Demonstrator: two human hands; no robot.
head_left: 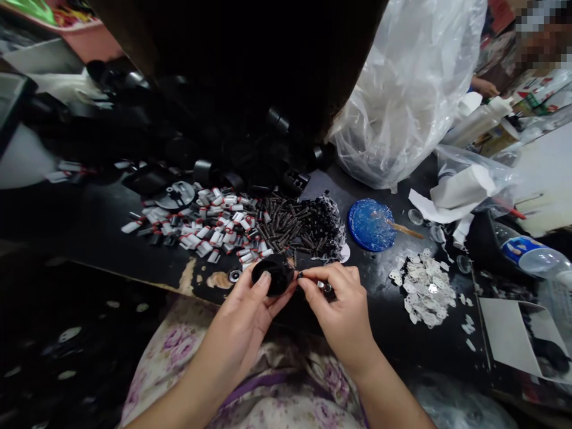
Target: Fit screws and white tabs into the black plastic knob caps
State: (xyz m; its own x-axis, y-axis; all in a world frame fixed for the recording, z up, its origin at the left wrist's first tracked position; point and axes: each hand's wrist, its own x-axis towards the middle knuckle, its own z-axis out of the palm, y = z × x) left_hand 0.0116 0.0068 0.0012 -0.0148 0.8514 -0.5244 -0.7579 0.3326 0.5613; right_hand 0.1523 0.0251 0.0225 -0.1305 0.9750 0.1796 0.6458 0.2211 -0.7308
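My left hand [245, 313] is wrapped round a round black plastic cup-like housing [274, 275], its thumb on the near rim. Between the thumb and forefinger of my right hand [342, 295] is a small black piece [300, 275], close against the housing's right side. A small shiny metal part [325, 287] shows by the curled fingers of that hand; whether they hold it I cannot tell. Just beyond my hands lie piles of white-and-grey parts with red bands [218, 229], dark coil springs [283, 223] and small black pieces [328, 229].
A blue dish [364, 232] of clear jelly-like stuff holds a wooden stick [407, 230]. Thin metal plates [429, 292] are heaped at the right. Behind stand black housings [203, 171] and a clear plastic bag [397, 101]. Another person's hand [485, 87] shows at the far right.
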